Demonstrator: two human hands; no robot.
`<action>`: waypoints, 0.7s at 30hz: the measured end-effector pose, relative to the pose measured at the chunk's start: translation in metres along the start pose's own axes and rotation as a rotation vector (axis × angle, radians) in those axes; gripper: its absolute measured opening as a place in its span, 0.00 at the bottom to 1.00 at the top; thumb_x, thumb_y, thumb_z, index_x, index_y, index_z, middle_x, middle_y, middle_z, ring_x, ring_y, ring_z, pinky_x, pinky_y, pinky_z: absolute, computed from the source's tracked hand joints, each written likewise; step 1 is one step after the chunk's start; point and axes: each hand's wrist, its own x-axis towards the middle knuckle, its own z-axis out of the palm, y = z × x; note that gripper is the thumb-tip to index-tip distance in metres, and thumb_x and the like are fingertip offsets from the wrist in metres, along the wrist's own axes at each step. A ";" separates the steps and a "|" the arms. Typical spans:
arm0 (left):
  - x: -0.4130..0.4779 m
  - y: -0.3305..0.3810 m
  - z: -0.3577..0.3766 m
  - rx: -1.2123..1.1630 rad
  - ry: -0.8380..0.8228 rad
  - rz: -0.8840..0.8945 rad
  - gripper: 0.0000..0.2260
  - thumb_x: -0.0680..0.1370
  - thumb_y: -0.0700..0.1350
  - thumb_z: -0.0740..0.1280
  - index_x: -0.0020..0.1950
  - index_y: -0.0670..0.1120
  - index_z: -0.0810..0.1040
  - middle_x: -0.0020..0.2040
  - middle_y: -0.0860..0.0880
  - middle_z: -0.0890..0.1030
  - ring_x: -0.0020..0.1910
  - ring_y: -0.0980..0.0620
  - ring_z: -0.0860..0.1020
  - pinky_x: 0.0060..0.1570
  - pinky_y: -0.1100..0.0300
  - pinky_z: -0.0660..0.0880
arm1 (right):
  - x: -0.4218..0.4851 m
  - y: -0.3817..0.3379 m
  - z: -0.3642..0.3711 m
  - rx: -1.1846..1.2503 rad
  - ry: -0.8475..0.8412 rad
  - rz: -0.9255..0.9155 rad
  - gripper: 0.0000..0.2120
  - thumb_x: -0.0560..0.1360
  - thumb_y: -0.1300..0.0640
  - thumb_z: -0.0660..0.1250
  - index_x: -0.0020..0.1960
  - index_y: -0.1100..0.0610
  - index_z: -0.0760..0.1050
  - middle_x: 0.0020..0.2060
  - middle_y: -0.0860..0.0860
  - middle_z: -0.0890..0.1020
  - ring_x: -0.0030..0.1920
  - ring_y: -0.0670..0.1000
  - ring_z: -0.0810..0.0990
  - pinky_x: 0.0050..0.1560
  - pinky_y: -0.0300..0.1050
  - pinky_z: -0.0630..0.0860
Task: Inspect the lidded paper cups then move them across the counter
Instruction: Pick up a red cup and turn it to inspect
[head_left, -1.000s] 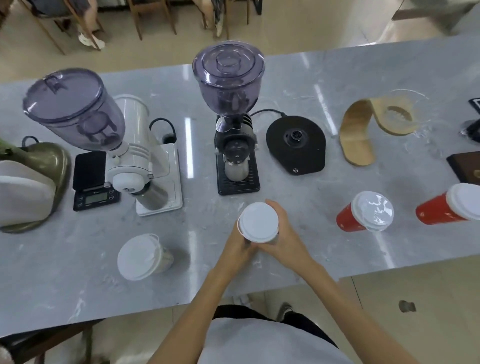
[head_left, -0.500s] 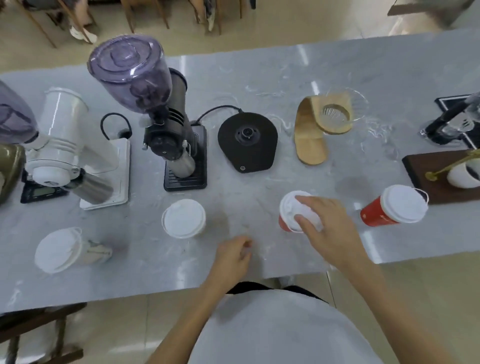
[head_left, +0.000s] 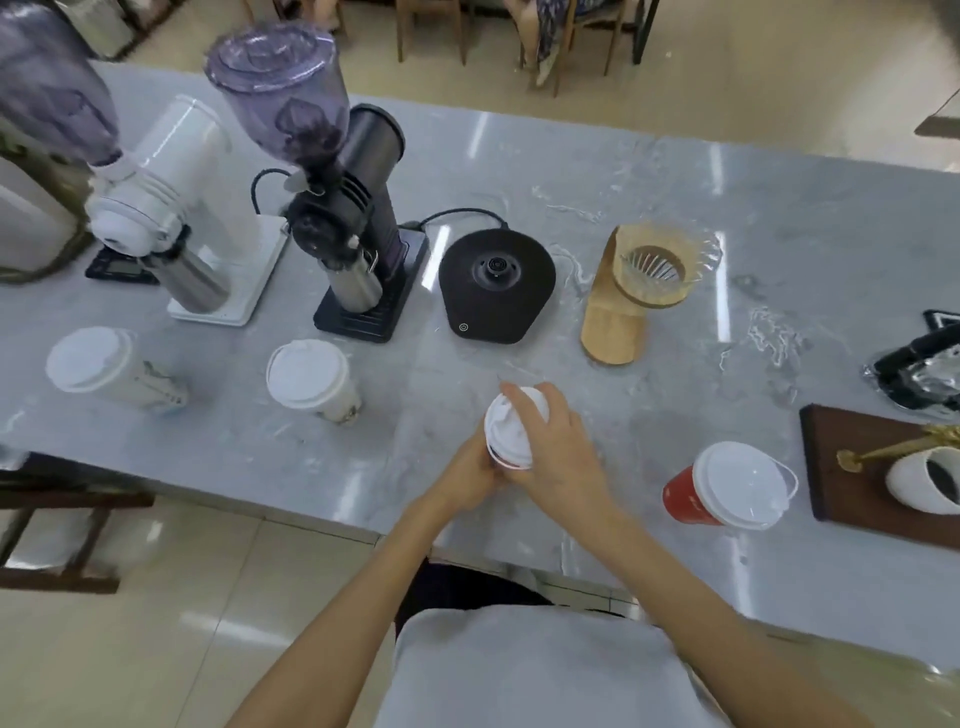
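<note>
Both hands hold a red paper cup with a white lid (head_left: 506, 434) above the near part of the grey marble counter (head_left: 675, 197). My left hand (head_left: 470, 467) wraps its side from below-left. My right hand (head_left: 558, 452) covers the lid from the right, fingers over the top. A second red lidded cup (head_left: 727, 488) stands to the right. Two white lidded cups stand to the left: the nearer white cup (head_left: 311, 379) and the far-left white cup (head_left: 104, 371).
Behind the cups stand a white grinder (head_left: 171, 208), a black grinder (head_left: 337, 218), a black kettle base (head_left: 496, 286) and a wooden dripper stand (head_left: 639, 291). A dark wooden board (head_left: 831, 467) with a white cup (head_left: 930, 475) lies at the right edge.
My right hand took the red cup by its lid and brought it nearer; my left hand came up and closed on its side. The white cup was set down on the left earlier.
</note>
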 end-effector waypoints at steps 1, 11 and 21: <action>-0.001 0.005 0.000 -0.016 -0.026 -0.001 0.27 0.76 0.39 0.70 0.74 0.42 0.68 0.61 0.48 0.81 0.59 0.58 0.81 0.47 0.67 0.79 | 0.002 0.000 -0.008 0.026 -0.027 0.004 0.42 0.70 0.51 0.75 0.77 0.39 0.58 0.73 0.50 0.61 0.61 0.57 0.72 0.59 0.52 0.75; 0.031 0.178 -0.025 -0.583 -0.358 0.146 0.37 0.72 0.60 0.72 0.76 0.46 0.66 0.72 0.41 0.75 0.70 0.40 0.74 0.61 0.44 0.77 | 0.069 -0.040 -0.288 0.156 -0.215 -0.294 0.39 0.65 0.41 0.78 0.71 0.29 0.63 0.68 0.39 0.72 0.63 0.44 0.75 0.54 0.38 0.76; 0.055 0.468 -0.025 -0.852 -0.632 0.488 0.32 0.81 0.61 0.61 0.75 0.37 0.67 0.65 0.35 0.75 0.60 0.37 0.78 0.54 0.46 0.80 | 0.074 -0.119 -0.589 0.067 -0.054 -0.512 0.38 0.67 0.48 0.78 0.73 0.36 0.67 0.59 0.41 0.83 0.59 0.48 0.84 0.50 0.38 0.82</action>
